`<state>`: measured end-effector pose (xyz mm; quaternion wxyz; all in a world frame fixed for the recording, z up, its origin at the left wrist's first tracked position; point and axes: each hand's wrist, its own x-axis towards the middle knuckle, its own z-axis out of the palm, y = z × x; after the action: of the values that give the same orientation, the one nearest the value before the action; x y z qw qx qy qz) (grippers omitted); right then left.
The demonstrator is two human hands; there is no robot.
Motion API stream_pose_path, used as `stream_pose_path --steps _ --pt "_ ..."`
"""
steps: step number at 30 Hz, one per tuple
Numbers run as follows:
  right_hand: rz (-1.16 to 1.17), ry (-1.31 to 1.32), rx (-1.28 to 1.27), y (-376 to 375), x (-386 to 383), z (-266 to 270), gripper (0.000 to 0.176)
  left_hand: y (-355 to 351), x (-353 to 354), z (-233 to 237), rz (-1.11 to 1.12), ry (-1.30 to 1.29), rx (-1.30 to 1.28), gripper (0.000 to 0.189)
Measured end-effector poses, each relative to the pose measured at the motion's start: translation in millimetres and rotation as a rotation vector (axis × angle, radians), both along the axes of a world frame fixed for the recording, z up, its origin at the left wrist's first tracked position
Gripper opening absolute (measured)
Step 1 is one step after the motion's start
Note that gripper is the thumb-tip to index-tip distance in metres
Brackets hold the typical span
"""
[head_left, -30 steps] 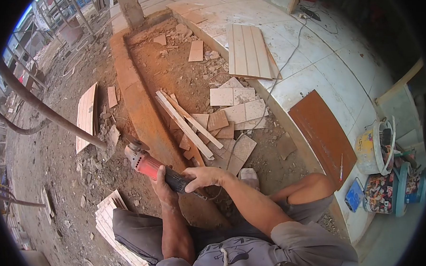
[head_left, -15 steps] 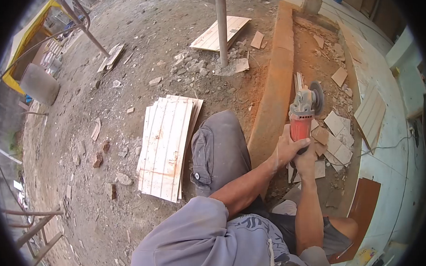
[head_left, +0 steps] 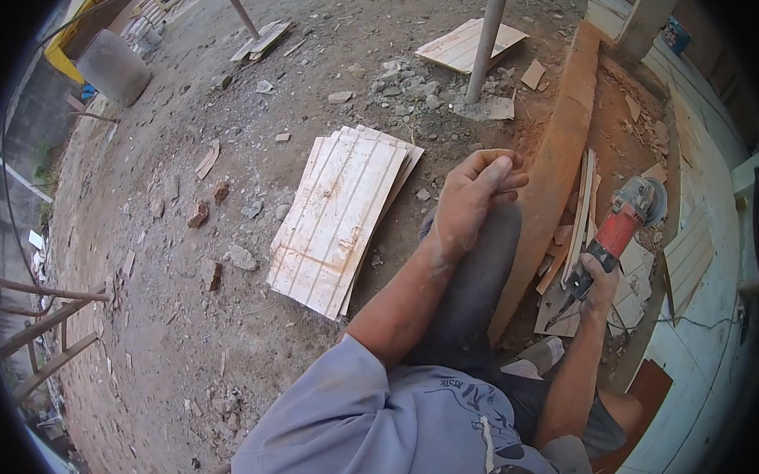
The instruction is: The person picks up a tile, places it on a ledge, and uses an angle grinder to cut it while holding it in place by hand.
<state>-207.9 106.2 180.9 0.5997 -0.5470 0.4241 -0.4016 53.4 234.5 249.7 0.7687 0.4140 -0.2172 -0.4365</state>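
Note:
My right hand (head_left: 600,283) is wrapped around the dark rear handle of a red angle grinder (head_left: 619,231). The grinder's grey head and round disc (head_left: 654,201) point up and to the right, over broken tile pieces. My left hand (head_left: 473,197) is raised above my bent knee, apart from the grinder. Its fingers are half curled and slightly spread, with the thumb over them, and I see nothing in them. To the left of that hand, a stack of pale, line-patterned tiles (head_left: 342,217) with reddish smears lies on the dirt.
An orange-brown ledge (head_left: 554,162) runs beside my knee. Narrow cut strips (head_left: 580,220) and broken tiles (head_left: 637,287) lie right of it. More tiles (head_left: 464,45) rest near a metal pole (head_left: 488,42). Metal bars (head_left: 53,323) and a grey drum (head_left: 114,68) stand left.
My left hand has come off the grinder and moved up and left. The right hand still holds the grinder, now lower and farther right. The view has shifted too.

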Motion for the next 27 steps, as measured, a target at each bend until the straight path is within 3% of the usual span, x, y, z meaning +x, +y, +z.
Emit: stream_pose_path --steps 1,4,7,11,12,17,19,22,27 --pt "-0.09 -0.016 -0.04 -0.9 0.7 -5.3 0.028 18.1 22.4 2.7 0.099 0.094 0.001 0.037" --pt "-0.115 0.034 0.042 0.7 -10.6 -7.8 0.029 46.7 83.8 -78.2 0.49 0.351 0.249 0.045" --pt "-0.135 0.089 0.051 0.0 -26.9 -24.3 0.029 75.3 100.1 -198.1 0.56 0.728 0.467 0.058" --pt "-0.191 0.128 -0.022 8.2 -22.2 -20.7 0.028 92.9 89.3 -282.0 0.793 0.912 0.517 0.073" --pt "-0.177 0.133 0.002 7.1 -25.5 -24.0 0.029 94.3 89.0 -288.3 0.898 0.947 0.489 0.081" --pt "-0.186 0.155 0.03 3.3 -26.4 -32.4 0.031 76.8 109.9 -280.8 0.964 0.998 0.554 0.071" --pt "-0.191 0.171 0.013 5.0 -22.6 -28.1 0.035 67.8 115.4 -290.7 1.08 1.067 0.354 0.068" --pt "-0.147 0.168 0.071 10.5 -19.4 -17.0 0.041 76.5 130.9 -298.1 0.996 1.168 0.351 0.066" --pt "-0.149 0.158 0.047 6.9 -20.3 -25.9 0.044 70.5 125.3 -323.9 1.086 1.19 0.238 0.075"
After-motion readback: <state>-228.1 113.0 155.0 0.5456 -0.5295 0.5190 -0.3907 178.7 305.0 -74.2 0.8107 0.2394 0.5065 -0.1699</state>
